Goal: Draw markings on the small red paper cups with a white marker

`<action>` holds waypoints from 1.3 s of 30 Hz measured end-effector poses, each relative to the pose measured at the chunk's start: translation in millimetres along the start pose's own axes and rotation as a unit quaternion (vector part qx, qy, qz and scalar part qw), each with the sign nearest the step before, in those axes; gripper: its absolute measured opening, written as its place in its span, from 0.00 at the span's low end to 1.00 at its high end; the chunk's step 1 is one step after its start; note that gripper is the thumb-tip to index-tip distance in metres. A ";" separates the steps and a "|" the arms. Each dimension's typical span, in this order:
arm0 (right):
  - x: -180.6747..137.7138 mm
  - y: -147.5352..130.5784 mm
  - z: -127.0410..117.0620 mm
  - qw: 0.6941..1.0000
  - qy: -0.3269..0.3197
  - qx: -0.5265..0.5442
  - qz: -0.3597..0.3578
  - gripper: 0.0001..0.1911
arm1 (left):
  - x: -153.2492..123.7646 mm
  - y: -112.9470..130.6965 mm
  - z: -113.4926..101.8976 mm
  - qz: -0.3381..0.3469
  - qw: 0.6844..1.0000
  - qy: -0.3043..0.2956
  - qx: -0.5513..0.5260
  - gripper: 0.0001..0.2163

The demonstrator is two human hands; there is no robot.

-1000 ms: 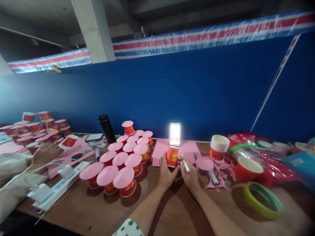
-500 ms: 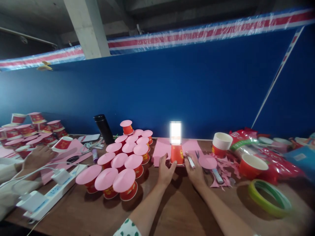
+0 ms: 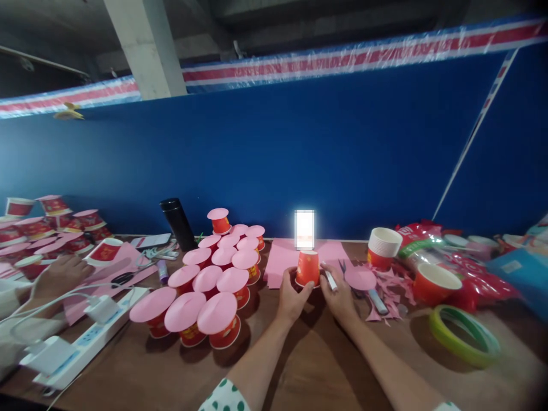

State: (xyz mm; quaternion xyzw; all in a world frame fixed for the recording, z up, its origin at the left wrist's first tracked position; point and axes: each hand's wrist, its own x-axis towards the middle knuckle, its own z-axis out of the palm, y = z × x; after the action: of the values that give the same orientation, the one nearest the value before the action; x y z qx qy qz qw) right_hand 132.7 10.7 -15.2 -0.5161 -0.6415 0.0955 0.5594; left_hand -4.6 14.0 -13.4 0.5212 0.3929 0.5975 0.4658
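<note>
My left hand curls round an upside-down red paper cup in front of me, thumb and fingers at its lower rim. Closed about a small white tube, my right hand is at the cup's right side; whether its fingers touch the cup I cannot tell. Behind the cup lie pink paper sheets. A pink paper disc lies right of my right hand, near scissors and pink scraps. A phone-like bright screen, blurred out, stands behind the cup.
Left stand several red cups topped with pink discs, a black flask and a power strip. Another person's hand is at far left. Right are stacked cups, an open cup and tape rolls. A blue partition rises behind.
The cup has come slightly toward me in my left hand, and its top now shows lower, below the bright screen. My right hand still holds the white tube. The view has shifted slightly.
</note>
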 end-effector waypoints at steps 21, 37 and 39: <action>-0.6 -4.1 -4.6 0.999 -0.019 -0.011 -0.026 0.16 | -0.1 4.8 -2.0 0.008 0.999 -0.026 0.030 0.23; 0.1 -6.0 -4.8 0.999 -0.027 -0.016 -0.026 0.16 | 0.7 5.8 -2.9 0.009 0.998 -0.044 0.044 0.24; -0.2 -5.7 -4.9 0.999 -0.025 -0.017 -0.022 0.16 | -0.5 9.5 -2.0 0.011 0.998 -0.044 0.051 0.23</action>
State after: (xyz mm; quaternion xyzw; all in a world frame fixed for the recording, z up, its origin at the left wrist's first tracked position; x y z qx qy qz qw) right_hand 133.5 5.8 -9.5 -0.5086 -0.6683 0.0847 0.5362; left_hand -8.0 11.0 -4.8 0.5744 0.3965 0.5583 0.4485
